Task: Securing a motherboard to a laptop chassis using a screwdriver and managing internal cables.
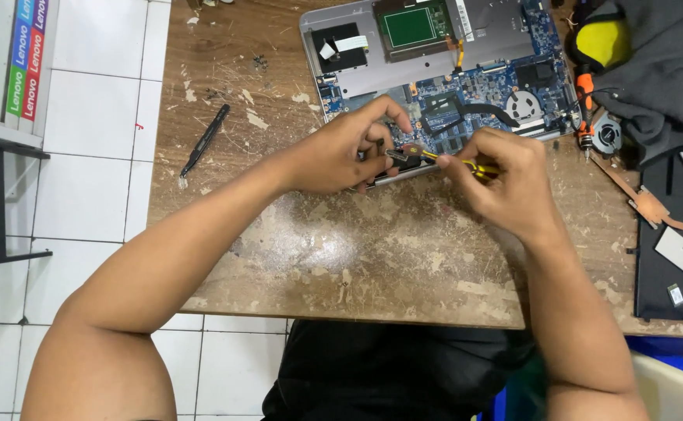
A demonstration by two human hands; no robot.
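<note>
hands (pixel 341 152) (pixel 505 175) work yellow screwdriver (pixel 474 165) at opened laptop (pixel 435 70).

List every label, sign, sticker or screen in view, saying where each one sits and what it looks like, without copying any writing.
Sign strips: top left, on a pale panel beside the table; narrow upright bands in blue, red and green with white lettering.
White label: on the grey metal plate inside the opened laptop, top centre; narrow, upright.
White sticker: on the flat black part at the table's right edge; tilted rectangle.
Small sticker: lower on the same black part; white with green.
No lit screen shows.
</note>
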